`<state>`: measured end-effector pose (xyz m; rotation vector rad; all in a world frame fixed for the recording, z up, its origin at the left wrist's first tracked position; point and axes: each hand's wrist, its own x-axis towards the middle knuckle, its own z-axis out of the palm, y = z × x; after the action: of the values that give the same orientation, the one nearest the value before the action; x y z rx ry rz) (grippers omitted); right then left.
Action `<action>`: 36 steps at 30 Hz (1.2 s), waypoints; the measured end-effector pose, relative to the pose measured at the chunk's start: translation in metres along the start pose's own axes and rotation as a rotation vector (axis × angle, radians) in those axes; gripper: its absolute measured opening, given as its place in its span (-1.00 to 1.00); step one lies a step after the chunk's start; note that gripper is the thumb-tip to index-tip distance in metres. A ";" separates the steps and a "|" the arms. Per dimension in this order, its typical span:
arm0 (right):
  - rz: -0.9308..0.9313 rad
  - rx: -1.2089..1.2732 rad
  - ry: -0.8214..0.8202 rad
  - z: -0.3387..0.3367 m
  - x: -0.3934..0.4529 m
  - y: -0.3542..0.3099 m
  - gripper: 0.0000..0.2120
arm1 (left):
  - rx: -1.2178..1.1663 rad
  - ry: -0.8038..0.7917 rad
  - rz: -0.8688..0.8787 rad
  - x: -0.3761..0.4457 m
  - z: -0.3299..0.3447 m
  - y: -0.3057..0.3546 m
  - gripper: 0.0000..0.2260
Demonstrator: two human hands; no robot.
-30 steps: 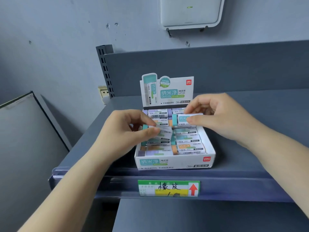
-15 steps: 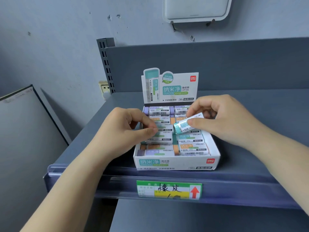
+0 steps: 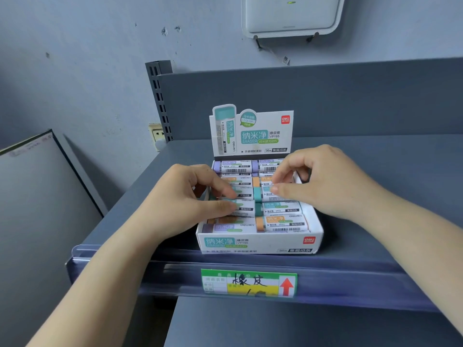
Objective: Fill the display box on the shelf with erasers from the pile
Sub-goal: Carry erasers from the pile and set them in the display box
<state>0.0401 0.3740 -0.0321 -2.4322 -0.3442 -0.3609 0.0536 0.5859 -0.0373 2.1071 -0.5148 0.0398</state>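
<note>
Left hand (image 3: 186, 199) pinching a teal eraser (image 3: 240, 192) in the box (image 3: 258, 244); right hand (image 3: 323, 186) pinching another (image 3: 269, 194) beside it. Box near shelf (image 3: 375, 246) front edge, price tag (image 3: 249, 283) below, socket (image 3: 156, 134) at back-left corner.

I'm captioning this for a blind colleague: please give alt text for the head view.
Two bare hands, left hand and right hand, press erasers into a nearly full white display box on a grey shelf.
</note>
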 end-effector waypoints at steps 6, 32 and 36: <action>-0.002 -0.005 -0.012 -0.002 -0.001 -0.002 -0.86 | -0.024 0.024 -0.026 0.001 0.002 -0.003 -0.90; -0.185 -0.900 0.159 -0.081 -0.056 0.023 -0.76 | 1.009 0.245 0.546 0.019 0.076 0.098 -0.75; -0.182 -0.943 0.130 -0.112 -0.091 0.049 -0.79 | 0.997 0.217 0.515 0.014 0.122 0.130 -0.71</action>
<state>-0.0475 0.2516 -0.0064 -3.2674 -0.3951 -0.9229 -0.0031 0.4209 0.0002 2.7861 -1.0336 0.9846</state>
